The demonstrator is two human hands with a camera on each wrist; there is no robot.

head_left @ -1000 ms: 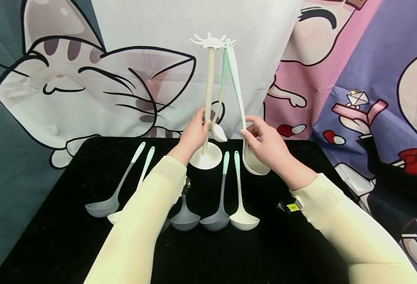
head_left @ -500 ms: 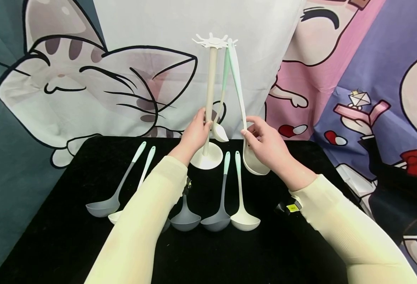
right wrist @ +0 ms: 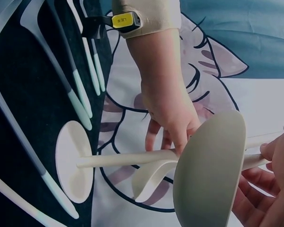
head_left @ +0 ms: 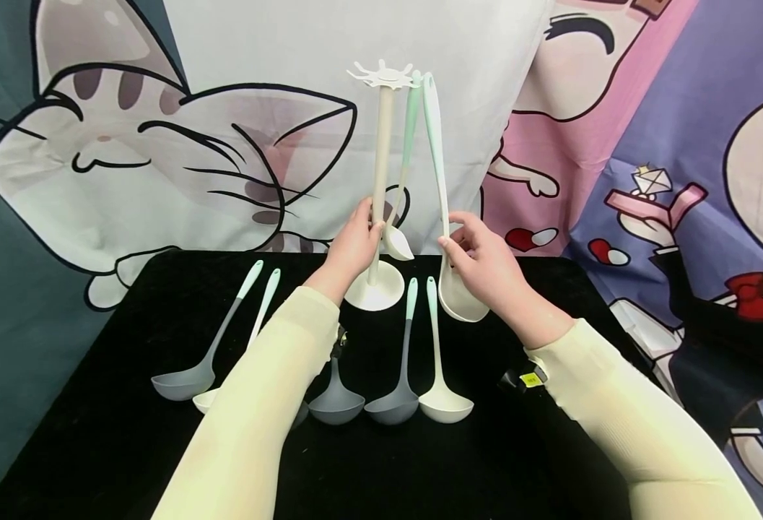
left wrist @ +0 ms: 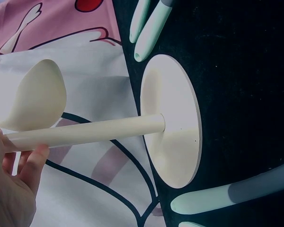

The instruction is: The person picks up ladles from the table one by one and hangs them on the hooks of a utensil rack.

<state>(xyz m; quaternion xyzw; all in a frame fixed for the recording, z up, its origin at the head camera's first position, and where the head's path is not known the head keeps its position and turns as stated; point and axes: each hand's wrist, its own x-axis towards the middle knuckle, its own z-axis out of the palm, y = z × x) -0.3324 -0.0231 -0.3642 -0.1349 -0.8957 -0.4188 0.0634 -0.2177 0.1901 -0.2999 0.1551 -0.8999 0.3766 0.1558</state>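
Observation:
A cream stand (head_left: pixel 383 152) with a round base and a crown of hooks stands at the back of the black table. My left hand (head_left: pixel 351 244) grips its post above the base. From one hook hangs a ladle (head_left: pixel 411 130) with a mint handle and cream bowl. To its right, my right hand (head_left: pixel 485 260) pinches another cream ladle (head_left: pixel 436 144) low on its handle, just above the bowl. The held ladle's handle end is level with the hooks, slightly apart from them. In the right wrist view, that ladle's bowl (right wrist: pixel 210 175) hides part of the post.
Several ladles lie in front of the stand, handles pointing away: a grey ladle (head_left: pixel 189 379) at left, a partly hidden white ladle (head_left: pixel 266 303), a grey ladle (head_left: pixel 336 401), another grey ladle (head_left: pixel 394 404) and a white ladle (head_left: pixel 446 404). A printed cloth (head_left: pixel 277 43) hangs behind.
The handle end of the ladle in my right hand has shifted right, away from the hooks, and the ladle stands a little more upright. My left hand keeps its grip on the post.

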